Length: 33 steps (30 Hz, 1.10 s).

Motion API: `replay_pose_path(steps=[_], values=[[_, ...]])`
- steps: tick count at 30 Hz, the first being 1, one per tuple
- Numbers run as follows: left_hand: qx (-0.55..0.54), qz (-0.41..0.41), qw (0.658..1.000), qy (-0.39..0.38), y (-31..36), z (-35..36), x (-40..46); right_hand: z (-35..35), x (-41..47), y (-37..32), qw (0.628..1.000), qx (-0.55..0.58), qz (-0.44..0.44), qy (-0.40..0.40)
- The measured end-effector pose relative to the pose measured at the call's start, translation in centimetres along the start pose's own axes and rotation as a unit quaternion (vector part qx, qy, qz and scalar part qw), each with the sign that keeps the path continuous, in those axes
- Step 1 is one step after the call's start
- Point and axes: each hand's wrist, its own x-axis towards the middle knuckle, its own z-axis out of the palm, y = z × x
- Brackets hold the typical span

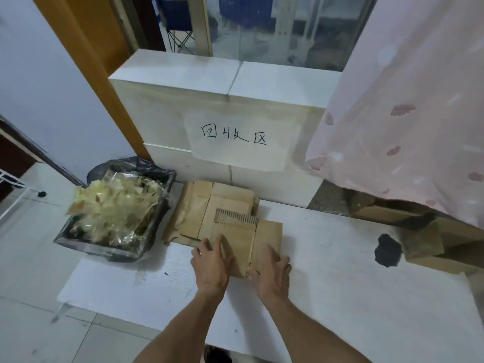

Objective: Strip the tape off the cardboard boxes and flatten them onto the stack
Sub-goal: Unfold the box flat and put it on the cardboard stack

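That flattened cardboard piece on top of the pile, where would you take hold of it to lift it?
Probably by its near edge, coming from the person's side. The top flattened cardboard piece lies flat on the stack, and its near edge overhangs onto the white sheet, free for fingers to slip under. Both hands, left hand and right hand, already rest there.

A home's recycling corner: a handwritten sign (239,138) is taped to a tiled ledge (222,79), a lined bin (115,213) holds stripped tape, and a floral curtain (408,113) hangs by a window.
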Motion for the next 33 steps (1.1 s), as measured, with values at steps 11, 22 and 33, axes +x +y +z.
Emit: replay_pose_path(steps=[11, 22, 33], values=[[-0.042, 0.039, 0.998, 0.032, -5.7, -3.3, 11.7, 4.6, 5.9, -11.0, 0.997, 0.039, 0.035, 0.061], [0.074, 0.068, 0.990, -0.103, -5.2, 0.1, 12.8, 5.5, 9.6, -12.0, 0.993, -0.099, 0.053, 0.026], [0.074, 0.012, 0.989, -0.130, -5.2, 0.7, 13.5, 8.7, 10.5, -13.8, 0.994, -0.100, -0.023, -0.025]])
